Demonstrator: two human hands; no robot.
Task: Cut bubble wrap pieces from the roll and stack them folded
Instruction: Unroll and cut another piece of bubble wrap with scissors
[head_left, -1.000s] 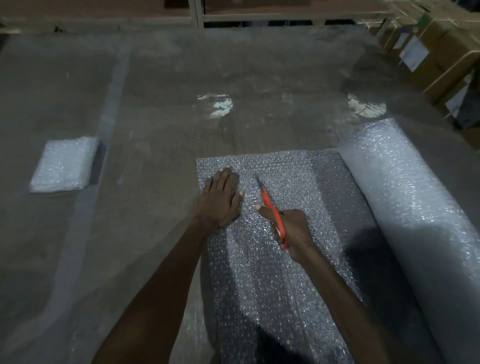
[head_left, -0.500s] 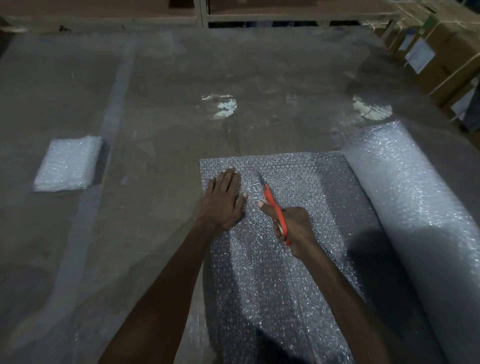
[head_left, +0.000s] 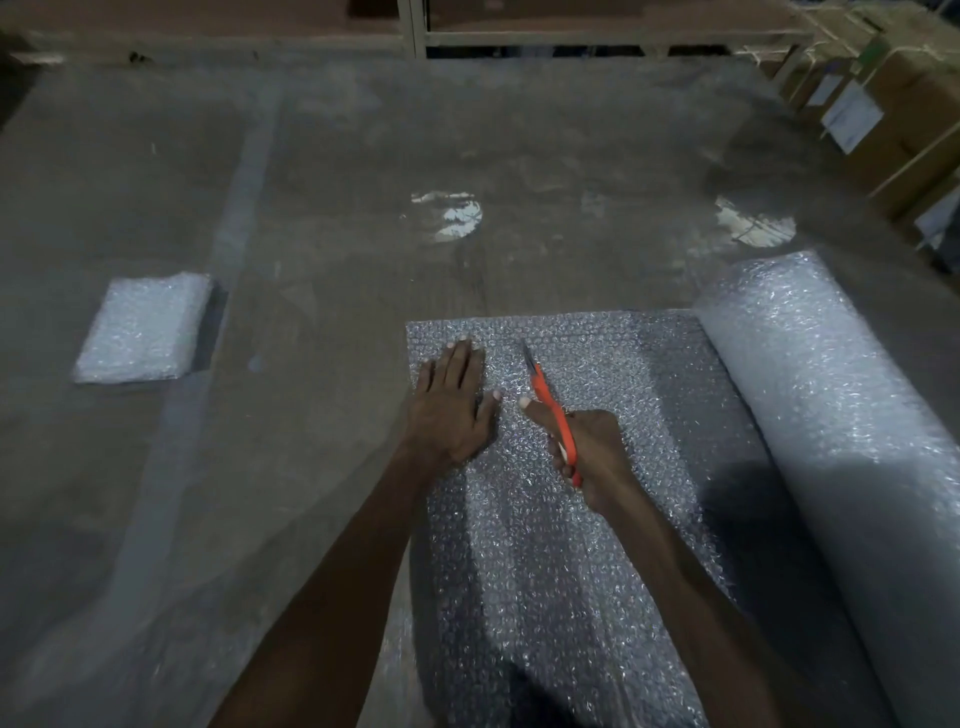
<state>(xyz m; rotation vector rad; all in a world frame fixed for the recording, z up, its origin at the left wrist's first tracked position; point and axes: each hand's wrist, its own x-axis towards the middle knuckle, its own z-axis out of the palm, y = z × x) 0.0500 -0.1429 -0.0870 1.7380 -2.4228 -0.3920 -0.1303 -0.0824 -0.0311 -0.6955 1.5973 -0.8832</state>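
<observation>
L hand (head_left: 451, 402) flat, ungripped, on unrolled sheet (head_left: 545, 545) beside roll (head_left: 831, 415). R hand (head_left: 589, 454) clenched on orange cutter (head_left: 553, 415), tip on sheet. Folded stack (head_left: 143, 327) well apart from roll.

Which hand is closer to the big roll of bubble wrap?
Right. The right hand, holding the orange cutter, is on the unrolled sheet closer to the roll. The left hand lies flat near the sheet's far-side edge.

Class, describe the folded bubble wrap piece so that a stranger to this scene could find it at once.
Start at the big bubble wrap roll on the right, then cross the unrolled sheet and both hands to the bare floor far left. The folded bubble wrap piece lies there alone: small, rectangular, bright white, thicker than the flat sheet, touched by nothing.
</observation>
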